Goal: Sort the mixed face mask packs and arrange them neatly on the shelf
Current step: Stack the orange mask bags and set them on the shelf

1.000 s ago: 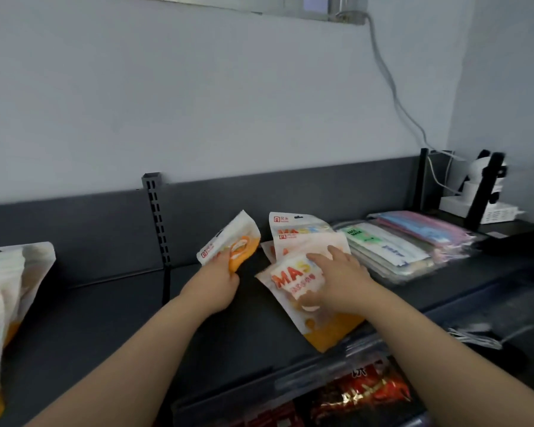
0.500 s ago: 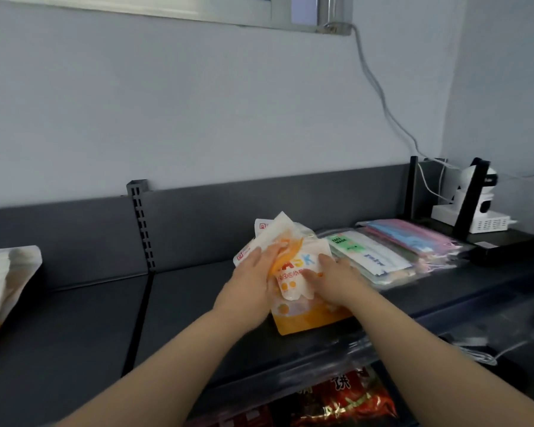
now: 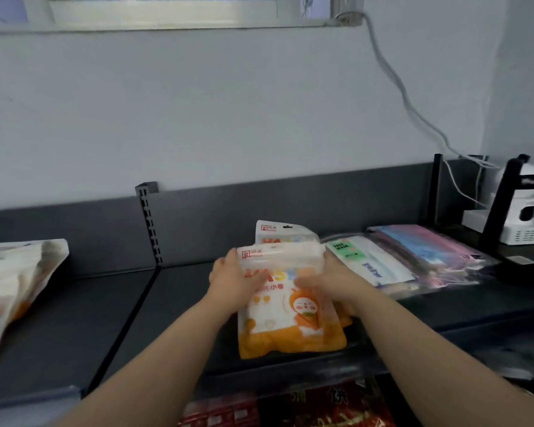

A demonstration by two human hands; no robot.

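Observation:
A stack of white-and-orange cartoon mask packs [image 3: 290, 315] lies flat on the dark shelf [image 3: 167, 303], near its front edge. My left hand [image 3: 233, 280] presses on the stack's left side and my right hand [image 3: 330, 283] holds its right side, thumbs on top. One more pack of the same kind [image 3: 278, 231] pokes out behind the stack. To the right lie clear packs with a green label [image 3: 367, 263] and beside them pink and blue packs [image 3: 426, 251]. Another white-and-orange pile [image 3: 16, 285] rests at the shelf's far left.
A slotted upright post [image 3: 150, 223] and a seam divide the shelf. A white camera [image 3: 524, 208] on a black stand sits at the far right with cables running up the wall. Red packaged goods [image 3: 315, 405] fill the shelf below.
The left hand brought its orange pack from the left onto the pile under the right hand. Both hands now grip the gathered stack, squared up flat on the shelf.

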